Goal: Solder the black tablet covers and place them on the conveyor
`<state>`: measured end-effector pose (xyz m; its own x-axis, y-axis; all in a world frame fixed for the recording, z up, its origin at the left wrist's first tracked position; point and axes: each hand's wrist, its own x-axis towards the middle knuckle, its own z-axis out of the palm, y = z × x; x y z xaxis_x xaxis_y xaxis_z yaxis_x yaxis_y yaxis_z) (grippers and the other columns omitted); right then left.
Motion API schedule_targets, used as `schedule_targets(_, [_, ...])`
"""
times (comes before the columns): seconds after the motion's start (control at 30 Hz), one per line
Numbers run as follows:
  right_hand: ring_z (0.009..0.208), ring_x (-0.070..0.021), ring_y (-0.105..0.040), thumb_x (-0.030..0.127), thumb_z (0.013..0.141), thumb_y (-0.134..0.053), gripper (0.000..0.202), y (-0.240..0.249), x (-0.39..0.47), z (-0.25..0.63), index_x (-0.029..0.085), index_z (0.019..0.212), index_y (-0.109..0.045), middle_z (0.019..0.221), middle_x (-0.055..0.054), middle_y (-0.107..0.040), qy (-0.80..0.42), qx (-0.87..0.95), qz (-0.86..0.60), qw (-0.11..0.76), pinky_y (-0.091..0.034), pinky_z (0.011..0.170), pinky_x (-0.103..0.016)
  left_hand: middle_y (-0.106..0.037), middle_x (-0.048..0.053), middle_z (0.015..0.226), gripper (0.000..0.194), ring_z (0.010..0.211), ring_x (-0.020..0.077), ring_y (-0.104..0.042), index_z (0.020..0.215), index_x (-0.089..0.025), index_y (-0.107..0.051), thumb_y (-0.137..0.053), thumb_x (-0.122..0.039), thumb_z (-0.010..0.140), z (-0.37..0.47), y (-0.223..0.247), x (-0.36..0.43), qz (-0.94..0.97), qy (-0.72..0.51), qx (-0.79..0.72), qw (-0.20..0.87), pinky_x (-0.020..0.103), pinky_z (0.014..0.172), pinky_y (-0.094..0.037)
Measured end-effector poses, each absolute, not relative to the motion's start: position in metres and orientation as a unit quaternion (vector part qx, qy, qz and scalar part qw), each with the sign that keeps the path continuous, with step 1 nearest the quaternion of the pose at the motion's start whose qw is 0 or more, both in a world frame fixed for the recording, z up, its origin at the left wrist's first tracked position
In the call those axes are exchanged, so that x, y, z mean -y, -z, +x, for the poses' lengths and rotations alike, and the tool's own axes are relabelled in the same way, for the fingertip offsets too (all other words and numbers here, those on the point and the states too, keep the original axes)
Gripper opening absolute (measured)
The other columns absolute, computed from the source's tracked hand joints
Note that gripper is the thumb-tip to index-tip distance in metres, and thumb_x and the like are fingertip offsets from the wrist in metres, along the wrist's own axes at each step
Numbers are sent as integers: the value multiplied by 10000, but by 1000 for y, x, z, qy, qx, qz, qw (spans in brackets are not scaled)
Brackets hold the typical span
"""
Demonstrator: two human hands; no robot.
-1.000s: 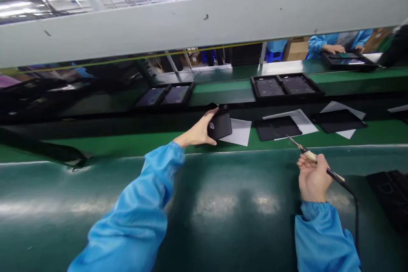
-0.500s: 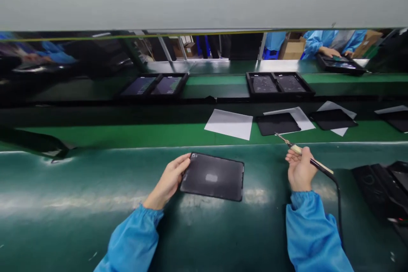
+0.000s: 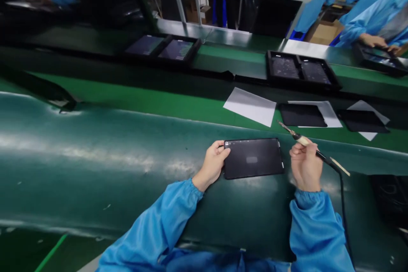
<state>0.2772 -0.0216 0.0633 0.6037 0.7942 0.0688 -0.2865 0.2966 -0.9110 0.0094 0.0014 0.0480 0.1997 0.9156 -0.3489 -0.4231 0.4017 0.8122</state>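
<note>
My left hand (image 3: 211, 165) grips the left end of a black tablet back cover (image 3: 255, 168) between thumb and fingers. The cover has a small pale rectangle in its middle and a camera opening at its upper left corner. In my right hand (image 3: 306, 165) is a soldering iron (image 3: 301, 139), its metal tip pointing up and left, just past the cover's right end and apart from it. Its black cord (image 3: 343, 212) runs down beside my sleeve. A thin pale stick (image 3: 339, 166) sticks out behind the same hand; how it is held is hidden.
Beyond the bench edge lie a white sheet (image 3: 250, 106) and dark panels (image 3: 302, 115) (image 3: 363, 120) on more paper. Farther back are black trays (image 3: 270, 66) (image 3: 162, 51) with screens. A black box (image 3: 390, 199) stands at right. A co-worker's hands (image 3: 376, 41) work on a tray at upper right.
The view has tilted down and turned. My left hand has brought the cover closer to the soldering iron and levelled its slant. The right hand still holds the iron.
</note>
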Motion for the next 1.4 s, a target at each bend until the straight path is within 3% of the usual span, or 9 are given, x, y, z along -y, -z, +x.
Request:
schedule_targets(0.13, [487, -134, -574, 617, 839, -679, 491, -66, 26, 253, 130, 882, -631, 638, -30, -638, -295, 308, -514, 745, -480, 455, -253, -734, 18, 834, 451, 674, 149, -684, 986, -194, -514, -813, -304, 667, 8, -49, 2, 296, -448, -411, 736, 272, 640, -538])
schedule_targets(0.3, [501, -181, -621, 431, 841, -724, 271, -75, 42, 224, 160, 849, -707, 620, -29, -657, -245, 444, -528, 681, -525, 525, -320, -716, -13, 744, 374, 619, 136, -672, 936, -205, -491, -768, -250, 689, 11, -46, 4, 292, -465, -399, 734, 265, 627, -539])
schedule_targets(0.43, [682, -219, -682, 282, 824, -733, 93, -84, 50, 215, 214, 883, -759, 736, -47, -707, -217, 599, -522, 566, -565, 662, -368, -712, -17, 735, 337, 601, 127, -661, 917, -210, -500, -754, -233, 697, 11, -44, 5, 293, -471, -398, 730, 238, 588, -514])
schedule_targets(0.67, [839, -237, -692, 128, 833, -697, 198, -90, 49, 214, 221, 995, -759, 950, -86, -717, -238, 710, -446, 491, -578, 724, -385, -711, -7, 735, 322, 594, 116, -651, 885, -206, -511, -763, -226, 685, 8, -46, 4, 291, -473, -389, 735, 223, 572, -497])
schedule_targets(1.4, [795, -211, -687, 141, 869, -676, 174, -80, 47, 206, 216, 1004, -755, 947, -80, -708, -251, 692, -457, 499, -583, 685, -353, -709, -3, 738, 282, 594, 121, -646, 888, -208, -510, -734, -224, 717, 7, -46, 5, 306, -470, -396, 727, 228, 572, -492])
